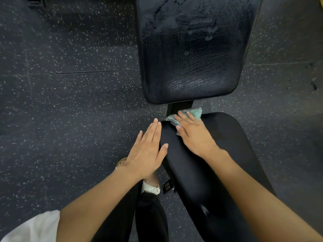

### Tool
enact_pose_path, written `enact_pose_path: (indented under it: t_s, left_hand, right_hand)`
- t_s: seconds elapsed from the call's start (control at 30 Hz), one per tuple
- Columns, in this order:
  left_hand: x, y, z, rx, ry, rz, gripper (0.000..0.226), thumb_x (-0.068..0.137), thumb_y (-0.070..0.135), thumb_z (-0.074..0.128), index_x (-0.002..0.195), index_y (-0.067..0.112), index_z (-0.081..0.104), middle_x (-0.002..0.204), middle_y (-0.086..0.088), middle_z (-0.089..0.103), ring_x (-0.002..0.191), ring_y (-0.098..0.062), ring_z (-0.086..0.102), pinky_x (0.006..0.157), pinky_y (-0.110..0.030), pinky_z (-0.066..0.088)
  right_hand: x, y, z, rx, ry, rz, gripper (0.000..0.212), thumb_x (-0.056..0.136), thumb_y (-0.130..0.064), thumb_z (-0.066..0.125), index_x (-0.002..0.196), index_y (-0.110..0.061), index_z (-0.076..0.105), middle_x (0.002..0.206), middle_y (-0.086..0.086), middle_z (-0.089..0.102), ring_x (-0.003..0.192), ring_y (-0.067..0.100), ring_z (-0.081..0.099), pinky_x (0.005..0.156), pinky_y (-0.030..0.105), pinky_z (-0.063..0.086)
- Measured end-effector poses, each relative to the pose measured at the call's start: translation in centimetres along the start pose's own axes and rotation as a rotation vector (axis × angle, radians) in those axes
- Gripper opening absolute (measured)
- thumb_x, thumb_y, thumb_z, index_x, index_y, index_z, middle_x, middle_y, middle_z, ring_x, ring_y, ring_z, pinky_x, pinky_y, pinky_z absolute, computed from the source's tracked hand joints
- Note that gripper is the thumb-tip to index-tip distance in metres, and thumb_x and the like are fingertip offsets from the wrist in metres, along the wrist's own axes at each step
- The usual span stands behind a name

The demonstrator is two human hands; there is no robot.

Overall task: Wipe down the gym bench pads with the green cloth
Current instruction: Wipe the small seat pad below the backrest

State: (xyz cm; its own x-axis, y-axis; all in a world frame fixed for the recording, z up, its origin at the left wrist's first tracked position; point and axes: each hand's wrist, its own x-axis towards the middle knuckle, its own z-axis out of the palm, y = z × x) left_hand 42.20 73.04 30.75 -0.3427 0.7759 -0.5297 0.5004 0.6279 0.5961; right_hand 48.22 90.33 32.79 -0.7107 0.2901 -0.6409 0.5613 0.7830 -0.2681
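The black back pad [190, 49] fills the upper middle and shines with wet streaks. Below it lies the black seat pad [218, 154], dry and matt. The green cloth [195, 113] sits on the seat pad's far left corner, mostly under my right hand [192, 133], which presses it flat with straight fingers. My left hand [148, 151] lies flat against the seat pad's left edge, fingers straight and thumb on the pad's top.
Dark speckled rubber floor [70, 102] surrounds the bench. The bench's black frame post [176, 106] shows in the gap between the pads. My leg in black trousers and a foot in a white strapped sandal [151, 187] stand left of the seat.
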Motion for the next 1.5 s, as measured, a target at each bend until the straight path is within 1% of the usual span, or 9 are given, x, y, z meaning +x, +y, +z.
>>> enact_pose_path:
  t_s: [0.23, 0.47, 0.57, 0.7, 0.8, 0.97, 1.17, 1.37, 1.5]
  left_hand:
    - [0.2, 0.1, -0.2, 0.091, -0.011, 0.001, 0.086, 0.079, 0.056, -0.014, 0.152, 0.01, -0.014, 0.161, -0.002, -0.022, 0.148, -0.011, -0.018, 0.118, -0.032, -0.01]
    - [0.4, 0.9, -0.1, 0.056, -0.021, 0.036, 0.082, 0.081, 0.054, -0.012, 0.153, 0.013, -0.014, 0.16, 0.001, -0.023, 0.146, -0.01, -0.024, 0.119, -0.033, -0.013]
    - [0.3, 1.2, -0.2, 0.047, -0.049, 0.004, 0.07, 0.095, 0.051, 0.002, 0.152, 0.015, -0.017, 0.159, 0.004, -0.026, 0.145, -0.009, -0.026, 0.121, -0.038, -0.011]
    - [0.3, 1.2, 0.0, 0.044, -0.044, -0.015, 0.071, 0.095, 0.052, 0.002, 0.153, 0.015, -0.016, 0.159, 0.005, -0.026, 0.144, -0.007, -0.027, 0.121, -0.04, -0.009]
    - [0.3, 1.2, 0.1, 0.047, -0.03, -0.022, 0.082, 0.084, 0.057, -0.008, 0.153, 0.015, -0.015, 0.16, 0.005, -0.026, 0.145, -0.006, -0.026, 0.12, -0.04, -0.009]
    - [0.2, 1.6, 0.0, 0.008, -0.02, -0.081, 0.071, 0.095, 0.045, 0.009, 0.152, 0.014, -0.016, 0.16, 0.004, -0.025, 0.145, -0.007, -0.024, 0.121, -0.041, -0.008]
    - [-0.2, 2.0, -0.2, -0.012, -0.003, -0.099, 0.065, 0.104, 0.038, 0.02, 0.153, 0.015, -0.015, 0.16, 0.005, -0.025, 0.146, -0.006, -0.022, 0.121, -0.04, -0.007]
    - [-0.2, 2.0, 0.0, -0.016, 0.014, -0.106, 0.064, 0.104, 0.038, 0.02, 0.154, 0.016, -0.013, 0.16, 0.006, -0.022, 0.145, -0.004, -0.021, 0.121, -0.038, -0.006]
    - [-0.1, 1.7, 0.3, 0.002, 0.029, -0.098, 0.076, 0.09, 0.056, 0.002, 0.154, 0.017, -0.011, 0.16, 0.008, -0.022, 0.144, -0.002, -0.022, 0.121, -0.038, -0.005]
  right_hand:
    - [-0.5, -1.2, 0.5, -0.094, -0.018, -0.12, 0.049, 0.106, -0.031, 0.026, 0.154, -0.026, 0.016, 0.161, -0.011, 0.011, 0.149, 0.008, 0.0, 0.119, 0.032, -0.001]
    - [-2.3, 5.6, -2.0, -0.053, -0.001, 0.028, 0.048, 0.105, -0.025, 0.031, 0.152, -0.023, 0.024, 0.16, -0.009, 0.016, 0.149, 0.011, 0.003, 0.119, 0.031, 0.003]
    - [-3.3, 9.6, -3.5, -0.041, 0.044, 0.129, 0.047, 0.104, -0.018, 0.034, 0.151, -0.016, 0.029, 0.16, -0.001, 0.022, 0.149, 0.017, 0.008, 0.118, 0.026, 0.002]
    - [-3.3, 9.2, -3.9, -0.035, 0.078, 0.225, 0.045, 0.105, -0.015, 0.03, 0.15, -0.01, 0.029, 0.159, 0.006, 0.022, 0.149, 0.021, 0.013, 0.115, 0.023, 0.002]
    - [-2.2, 4.7, -3.0, -0.06, 0.065, 0.102, 0.043, 0.104, -0.012, 0.034, 0.147, -0.006, 0.033, 0.158, 0.009, 0.025, 0.147, 0.024, 0.017, 0.116, 0.03, 0.006]
    - [0.1, -2.1, 0.7, -0.119, 0.036, -0.174, 0.048, 0.105, -0.021, 0.033, 0.151, -0.01, 0.026, 0.159, 0.005, 0.023, 0.148, 0.019, 0.015, 0.121, 0.036, 0.008]
    - [-0.5, 2.2, -0.6, -0.155, -0.011, -0.102, 0.049, 0.106, -0.028, 0.028, 0.154, -0.024, 0.019, 0.161, -0.009, 0.015, 0.149, 0.01, 0.006, 0.12, 0.035, 0.004]
    - [-2.6, 9.2, -3.7, -0.087, 0.006, 0.001, 0.047, 0.104, -0.014, 0.033, 0.151, -0.017, 0.027, 0.16, -0.003, 0.021, 0.149, 0.013, 0.008, 0.119, 0.027, 0.004]
    - [-5.3, 10.0, -4.2, -0.011, 0.014, -0.005, 0.046, 0.104, -0.014, 0.034, 0.15, -0.018, 0.03, 0.158, -0.005, 0.024, 0.148, 0.012, 0.01, 0.12, 0.03, 0.003]
